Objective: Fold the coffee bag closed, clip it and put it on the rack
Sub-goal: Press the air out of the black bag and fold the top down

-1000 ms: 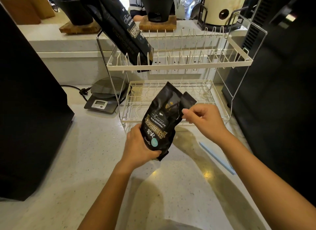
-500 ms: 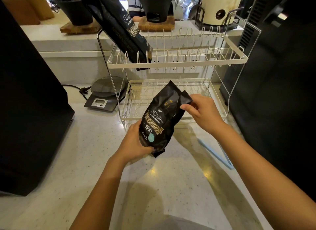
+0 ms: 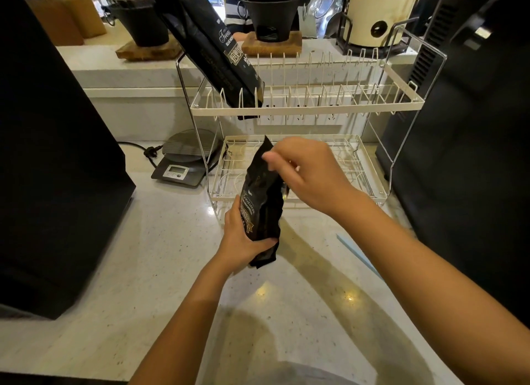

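Head view
Bag: a black coffee bag stood nearly upright above the pale counter, just in front of the rack's lower tier, and clear of the rack itself.
Left hand: the left hand was wrapped round the bag's lower part, thumb across the front near the bottom edge.
Right hand: the right hand was closed on the bag's top edge, fingers curled over it from the right; the top corner stuck up just past the fingertips.
Rack: a white two-tier wire rack stood behind the bag; its lower tier held nothing I could see.
Second bag: another black bag leaned to the left in the left end of the upper tier.
Clip: a thin blue strip lay on the counter to the right of the bag, partly under the right forearm; I could not tell for certain that it was the clip.
Scale: a small scale sat left of the rack.
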